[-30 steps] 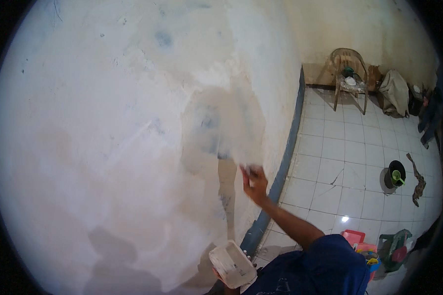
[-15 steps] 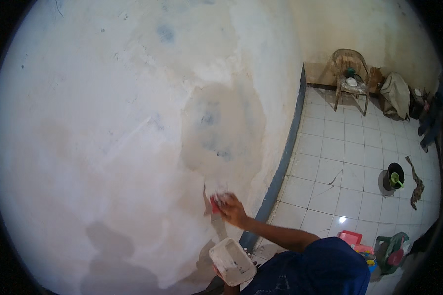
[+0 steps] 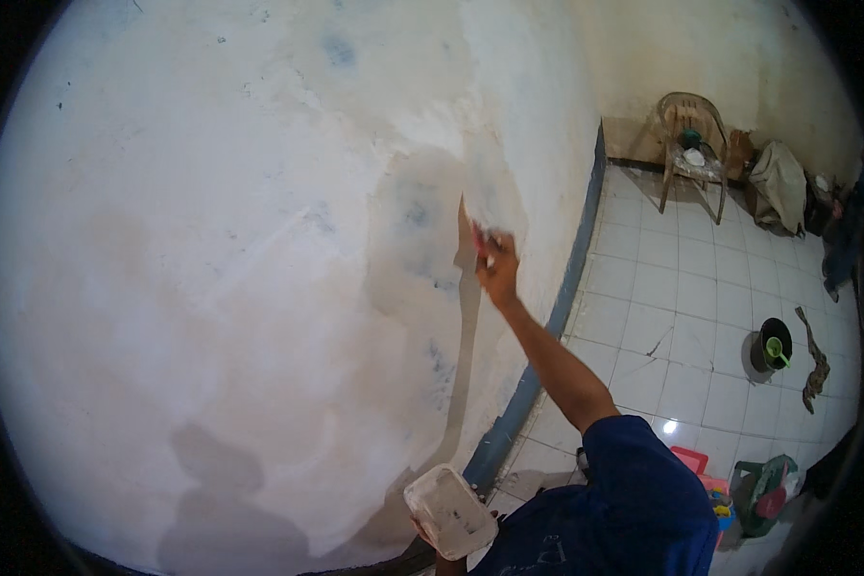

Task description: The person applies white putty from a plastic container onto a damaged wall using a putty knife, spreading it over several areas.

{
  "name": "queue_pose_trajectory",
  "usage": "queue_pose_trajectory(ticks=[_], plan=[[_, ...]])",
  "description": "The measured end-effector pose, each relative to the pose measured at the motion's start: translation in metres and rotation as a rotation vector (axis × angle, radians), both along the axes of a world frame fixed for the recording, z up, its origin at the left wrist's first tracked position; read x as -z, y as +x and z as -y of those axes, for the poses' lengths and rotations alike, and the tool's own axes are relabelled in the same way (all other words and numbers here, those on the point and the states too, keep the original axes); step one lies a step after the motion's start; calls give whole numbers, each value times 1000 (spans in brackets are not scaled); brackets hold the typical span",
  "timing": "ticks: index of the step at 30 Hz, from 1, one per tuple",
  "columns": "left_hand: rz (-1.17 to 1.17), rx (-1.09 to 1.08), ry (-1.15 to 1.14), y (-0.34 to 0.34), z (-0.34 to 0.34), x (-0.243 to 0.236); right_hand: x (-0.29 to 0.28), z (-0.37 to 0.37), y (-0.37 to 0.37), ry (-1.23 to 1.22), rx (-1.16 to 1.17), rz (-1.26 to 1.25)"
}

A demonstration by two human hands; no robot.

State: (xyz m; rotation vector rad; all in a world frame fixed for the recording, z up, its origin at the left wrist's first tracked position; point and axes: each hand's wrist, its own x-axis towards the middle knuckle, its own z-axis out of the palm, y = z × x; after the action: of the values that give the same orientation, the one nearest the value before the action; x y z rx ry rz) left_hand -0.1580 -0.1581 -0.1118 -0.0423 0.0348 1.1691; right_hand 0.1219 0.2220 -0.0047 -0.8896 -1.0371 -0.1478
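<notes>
My right hand (image 3: pixel 496 269) is raised against the wall, its fingers closed round a small red scraper (image 3: pixel 478 238), slightly blurred. The scraper lies over a damp-looking beige patch (image 3: pixel 403 259) with bluish-grey spots, and the arm's shadow falls beside it. Low down, near the foot of the wall, my left hand (image 3: pixel 420 530) grips the edge of a white rectangular plastic tub (image 3: pixel 430 490). The tub is tilted, its inside smeared with pale paste. Most of the left hand's fingers are hidden behind the tub.
A blue-grey baseboard (image 3: pixel 538 374) runs between wall and tiled floor (image 3: pixel 677 336). On the floor stand a dirty plastic chair (image 3: pixel 693 125), a black bucket (image 3: pixel 766 336) with a green dipper, a twisted rag (image 3: pixel 815 370) and a green stool (image 3: pixel 760 494). A grey sack (image 3: pixel 780 182) leans in the corner.
My right hand has moved up the wall with the scraper, from below the beige patch onto it, and the arm has straightened. The left hand still holds the tub low down.
</notes>
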Motion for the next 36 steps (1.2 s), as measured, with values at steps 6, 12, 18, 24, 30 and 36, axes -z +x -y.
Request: queue_pose_trajectory(ticks=[6,12,18,24,30,36], plan=[[10,-37,-101,-18,7,15,106,153,-127,-113,-237,389],[54,33,122,-10,-2,-5,72,174,-110,-190,-54,94],[-12,30,110,-18,-1,13,20,96,-103,-45,-141,-39],[-9,-6,95,-26,5,23,53,207,-163,-71,-326,202],[31,14,169,-35,5,25,12,185,-118,-263,-19,85],[-403,-13,160,-37,10,32,-14,86,-95,-55,-1,-72]])
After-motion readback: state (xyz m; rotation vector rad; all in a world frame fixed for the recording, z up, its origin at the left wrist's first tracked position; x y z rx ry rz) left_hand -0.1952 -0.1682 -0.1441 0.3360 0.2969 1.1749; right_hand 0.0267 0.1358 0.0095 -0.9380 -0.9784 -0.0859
